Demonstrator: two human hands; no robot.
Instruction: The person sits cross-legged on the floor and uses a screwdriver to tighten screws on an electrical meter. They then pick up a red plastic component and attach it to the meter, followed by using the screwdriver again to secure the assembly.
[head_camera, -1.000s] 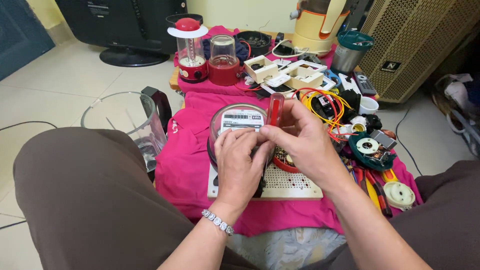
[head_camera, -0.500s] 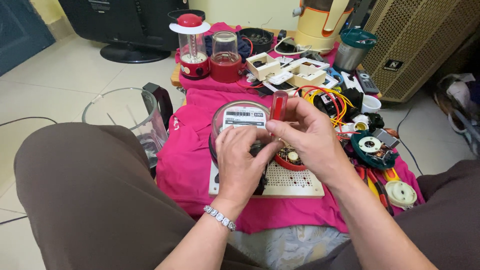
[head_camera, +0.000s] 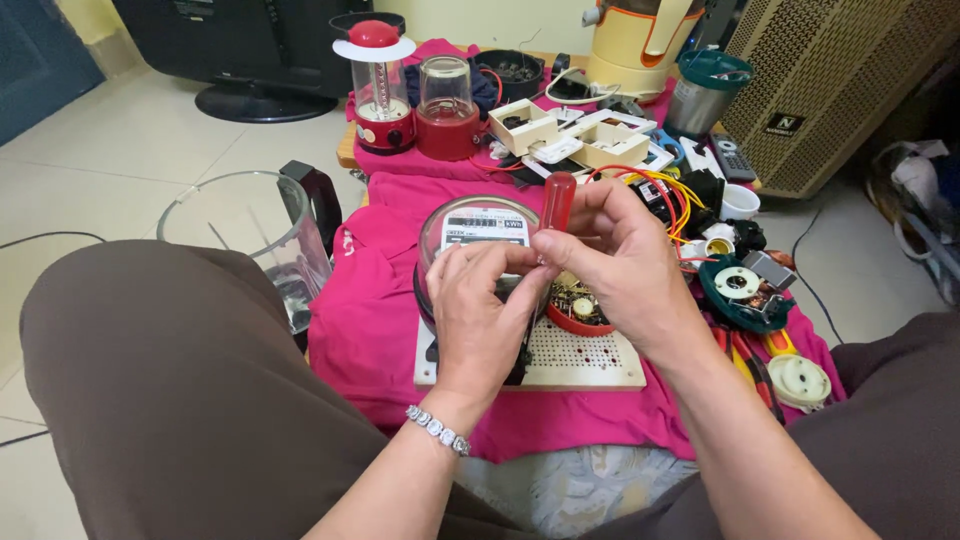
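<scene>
My right hand (head_camera: 625, 270) grips a screwdriver with a translucent red handle (head_camera: 558, 200), held upright, its shaft hidden by my fingers. My left hand (head_camera: 478, 315) rests on a round electric meter with a clear dome (head_camera: 470, 225) and pinches something small near the screwdriver's lower end; what it pinches is hidden. The meter sits on a cream perforated board (head_camera: 590, 362), beside a small red round base holding a circuit board (head_camera: 578, 310). All lies on a pink cloth (head_camera: 370, 300).
A glass blender jug (head_camera: 250, 240) stands at the left by my knee. Behind are a red lantern (head_camera: 380, 85), a red-based jar (head_camera: 446, 110), white switch frames (head_camera: 590, 140), coloured wires (head_camera: 670, 190), a teal motor part (head_camera: 745, 292), a beige speaker cabinet (head_camera: 840, 90).
The screwdriver handle has tilted a little upright and my fingers have shifted on it. Both hands stay over the meter.
</scene>
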